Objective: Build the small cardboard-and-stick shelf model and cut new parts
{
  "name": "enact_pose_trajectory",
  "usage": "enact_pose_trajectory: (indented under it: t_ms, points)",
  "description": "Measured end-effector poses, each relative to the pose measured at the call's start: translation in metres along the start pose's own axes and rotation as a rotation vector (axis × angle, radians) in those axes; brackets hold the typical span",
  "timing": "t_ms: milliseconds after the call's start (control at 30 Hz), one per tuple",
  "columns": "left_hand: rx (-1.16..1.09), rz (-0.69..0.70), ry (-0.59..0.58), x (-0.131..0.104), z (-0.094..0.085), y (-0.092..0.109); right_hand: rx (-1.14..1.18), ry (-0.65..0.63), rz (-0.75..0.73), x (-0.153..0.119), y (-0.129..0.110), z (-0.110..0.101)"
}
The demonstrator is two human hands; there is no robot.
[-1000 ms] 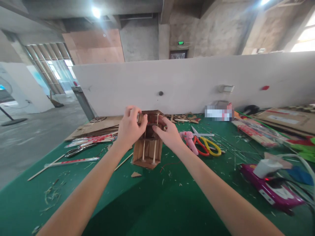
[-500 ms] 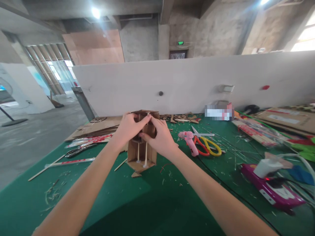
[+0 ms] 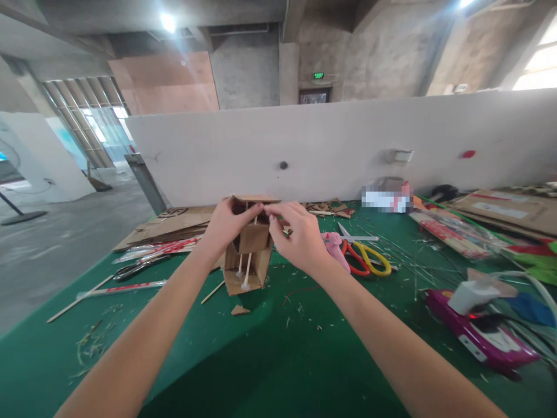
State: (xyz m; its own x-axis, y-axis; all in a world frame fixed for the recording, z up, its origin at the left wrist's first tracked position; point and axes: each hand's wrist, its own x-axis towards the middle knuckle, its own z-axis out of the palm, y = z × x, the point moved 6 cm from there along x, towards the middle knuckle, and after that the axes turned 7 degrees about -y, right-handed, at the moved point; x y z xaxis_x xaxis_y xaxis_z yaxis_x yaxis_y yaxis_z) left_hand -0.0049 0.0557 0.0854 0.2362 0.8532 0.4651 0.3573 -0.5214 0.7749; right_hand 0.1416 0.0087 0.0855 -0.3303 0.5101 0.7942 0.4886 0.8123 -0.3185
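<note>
A small cardboard structure (image 3: 255, 239) stands tilted on the green table, with thin wooden sticks (image 3: 247, 270) running up inside it and whitish glue at their feet. My left hand (image 3: 225, 227) grips its upper left side, thumb reaching across the top. At the upper right, my right hand (image 3: 298, 235) has its thumb and index finger pinched together near the left thumb's tip. Whatever sits between those right fingertips is too small to make out. Behind my right hand lies a pink glue gun (image 3: 335, 248), partly covered.
Scissors with red and yellow handles (image 3: 372, 260) lie right of the glue gun. A purple power strip (image 3: 478, 337) with plugs and cables is at the right. Cardboard sheets (image 3: 183, 223), packaged sticks and black-handled scissors (image 3: 134, 268) lie left. A white partition (image 3: 331, 151) stands behind.
My right hand has drawn back to the right from inside the structure, now pinching at its top edge. The structure has turned and tilted slightly, while my left hand keeps its hold.
</note>
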Motion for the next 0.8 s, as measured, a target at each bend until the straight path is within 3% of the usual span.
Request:
enact_pose_trajectory:
  t_ms: [100, 300, 600, 800]
  points:
    - [0.125, 0.04, 0.015, -0.001, -0.001, 0.004, -0.03, 0.053, 0.043, 0.011, 0.005, -0.013]
    - [0.218, 0.092, 0.047, 0.0, 0.0, 0.004, 0.08, -0.205, 0.086, 0.024, 0.02, -0.006]
    - [0.056, 0.058, 0.05, 0.001, 0.003, -0.005, -0.034, -0.196, 0.029, 0.024, 0.022, -0.001]
    - [0.065, 0.04, 0.057, 0.001, 0.002, -0.005, -0.031, -0.187, 0.015, 0.024, 0.024, -0.001]
